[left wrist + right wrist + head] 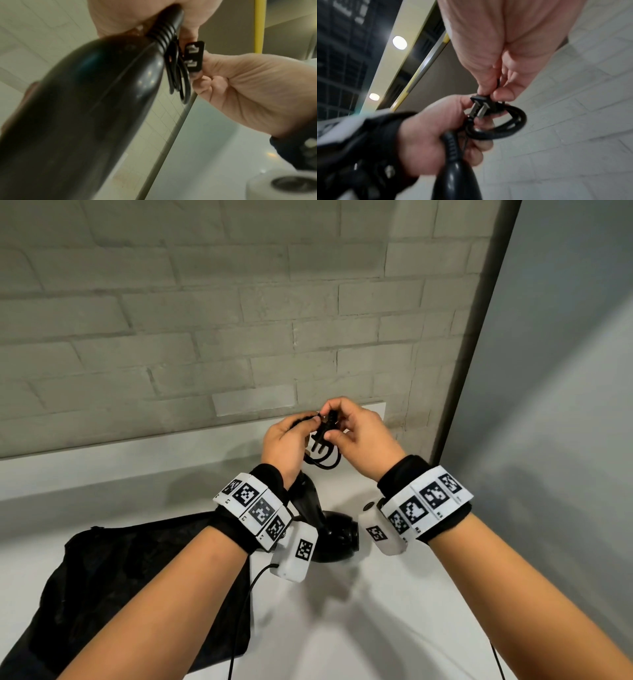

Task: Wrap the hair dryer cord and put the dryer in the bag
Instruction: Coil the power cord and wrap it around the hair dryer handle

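Note:
A black hair dryer (329, 529) hangs handle-up above the white table (376, 628); its handle fills the left wrist view (77, 108). My left hand (301, 424) grips the ribbed cord end at the top of the handle together with the coiled black cord (323, 462). The coil loops (501, 129) hang from its fingers. My right hand (337, 422) pinches the two-pin plug (481, 106) between thumb and fingertips, right against the coil. The plug's pins (194, 56) point towards the left wrist. A black fabric bag (137, 577) lies flat on the table at the lower left.
A grey brick wall (205, 337) stands close behind the hands, with a white plate (376, 409) on it. A grey panel (565, 405) closes the right side. Thin camera cables (239, 611) hang from both wrists.

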The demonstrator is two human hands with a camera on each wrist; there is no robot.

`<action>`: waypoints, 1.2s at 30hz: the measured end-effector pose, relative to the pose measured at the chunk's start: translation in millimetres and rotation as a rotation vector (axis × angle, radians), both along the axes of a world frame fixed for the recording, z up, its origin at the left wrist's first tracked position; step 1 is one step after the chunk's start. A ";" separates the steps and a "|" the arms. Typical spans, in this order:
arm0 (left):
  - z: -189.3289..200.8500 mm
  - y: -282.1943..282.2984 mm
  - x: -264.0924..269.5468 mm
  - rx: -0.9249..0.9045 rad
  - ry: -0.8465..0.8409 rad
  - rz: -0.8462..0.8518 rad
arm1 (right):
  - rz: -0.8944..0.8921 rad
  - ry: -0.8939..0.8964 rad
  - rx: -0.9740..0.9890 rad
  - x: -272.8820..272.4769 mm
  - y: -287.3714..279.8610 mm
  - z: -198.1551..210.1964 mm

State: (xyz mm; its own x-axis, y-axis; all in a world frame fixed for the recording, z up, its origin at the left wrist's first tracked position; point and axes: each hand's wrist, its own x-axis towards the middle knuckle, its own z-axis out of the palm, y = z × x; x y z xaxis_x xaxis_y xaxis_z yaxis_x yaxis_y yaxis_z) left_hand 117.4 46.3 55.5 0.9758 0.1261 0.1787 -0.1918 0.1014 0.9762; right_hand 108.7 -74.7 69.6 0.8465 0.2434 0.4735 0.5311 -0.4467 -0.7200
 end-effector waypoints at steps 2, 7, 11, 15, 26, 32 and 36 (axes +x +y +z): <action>-0.8 0.0 -0.3 0.032 -0.002 0.000 | -0.059 -0.089 -0.081 -2.0 1.2 -3.7; -0.4 -0.3 -6.9 0.029 -0.043 -0.070 | -0.101 -0.114 -0.164 -7.1 6.3 -14.1; -1.4 0.7 -8.0 0.000 -0.038 -0.136 | -0.135 -0.161 -0.156 -7.7 7.7 -18.6; -4.2 2.0 -3.7 -0.016 -0.014 -0.110 | -0.134 0.063 0.052 1.3 5.9 -28.6; -2.0 6.9 -0.7 -0.005 0.027 -0.051 | 0.343 0.508 0.571 7.0 -10.6 -36.7; -1.2 9.5 0.1 -0.004 0.077 -0.088 | 0.395 0.539 0.795 8.8 -12.7 -37.7; 1.1 15.1 4.6 0.020 0.092 -0.129 | 0.427 0.528 0.878 9.4 -10.8 -39.3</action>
State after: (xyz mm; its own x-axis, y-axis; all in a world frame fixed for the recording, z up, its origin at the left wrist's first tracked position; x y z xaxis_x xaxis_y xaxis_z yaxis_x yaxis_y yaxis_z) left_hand 121.9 61.3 56.6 0.9960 -0.0043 0.0891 -0.0882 0.1002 0.9910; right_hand 118.1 -85.5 30.3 0.9193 0.3203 0.2288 0.0528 0.4758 -0.8780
